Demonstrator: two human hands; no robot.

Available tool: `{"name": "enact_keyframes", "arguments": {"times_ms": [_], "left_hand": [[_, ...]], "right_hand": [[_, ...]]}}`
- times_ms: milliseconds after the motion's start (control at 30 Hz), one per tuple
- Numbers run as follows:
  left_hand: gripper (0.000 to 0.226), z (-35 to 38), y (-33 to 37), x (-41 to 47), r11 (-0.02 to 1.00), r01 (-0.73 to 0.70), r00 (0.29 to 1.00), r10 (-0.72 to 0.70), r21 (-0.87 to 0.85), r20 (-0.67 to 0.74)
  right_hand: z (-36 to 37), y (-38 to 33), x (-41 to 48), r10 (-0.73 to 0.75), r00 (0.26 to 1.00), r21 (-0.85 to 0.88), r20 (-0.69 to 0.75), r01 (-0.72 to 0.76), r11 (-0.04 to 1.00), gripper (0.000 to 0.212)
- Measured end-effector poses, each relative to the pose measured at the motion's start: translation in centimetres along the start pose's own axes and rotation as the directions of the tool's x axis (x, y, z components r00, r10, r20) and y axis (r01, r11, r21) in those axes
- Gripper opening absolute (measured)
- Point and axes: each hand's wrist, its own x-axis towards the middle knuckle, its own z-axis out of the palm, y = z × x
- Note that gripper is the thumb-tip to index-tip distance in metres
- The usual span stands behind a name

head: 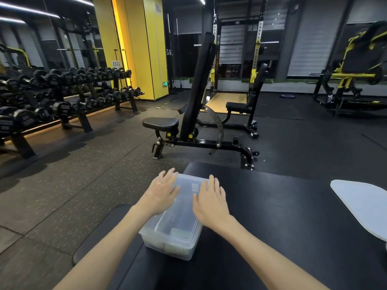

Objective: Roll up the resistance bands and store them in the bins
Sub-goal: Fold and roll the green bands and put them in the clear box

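Of the person only two arms show, both cut off by the bottom edge of the view: the left forearm (109, 243) and the right forearm (266, 248) are bare along all of their visible length (the upper arms, and whatever is worn there, lie outside the view). The left hand (162, 192) and the right hand (210, 200) are bare as well, shown from the back, with slender fingers and faintly marked knuckles. The nails are too blurred to describe.
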Motion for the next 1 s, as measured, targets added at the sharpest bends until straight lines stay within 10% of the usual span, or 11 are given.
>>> {"name": "enact_keyframes", "arguments": {"times_ms": [100, 567, 700, 1000], "left_hand": [[0.095, 1.6, -0.2, 2.3, 0.99, -0.073, 0.995, 0.065, 0.118, 0.073], [0.091, 3.4, 0.0, 2.8, 0.909, -0.244, 0.97, 0.224, 0.337, 0.096], [0.093, 3.6, -0.4, 2.8, 0.897, -0.257, 0.966, 0.235, 0.359, 0.102], [0.095, 3.3, 0.2, 2.2, 0.88, -0.282, 0.959, 0.265, 0.383, 0.098]], "right_hand": [[0.2, -0.7, 1.6, -0.02, 0.998, -0.027, 0.054, 0.022, 0.999, 0.063], [3.2, 0.5, 3.8, -0.022, 0.994, -0.012, 0.104, 0.023, 1.0, 0.099], [2.9, 0.3, 3.4, 0.0, 0.991, -0.015, 0.132, 0.002, 1.0, 0.064], [3.1, 0.1, 3.2, 0.002, 0.989, -0.055, 0.149, 0.006, 0.998, 0.064]]}}
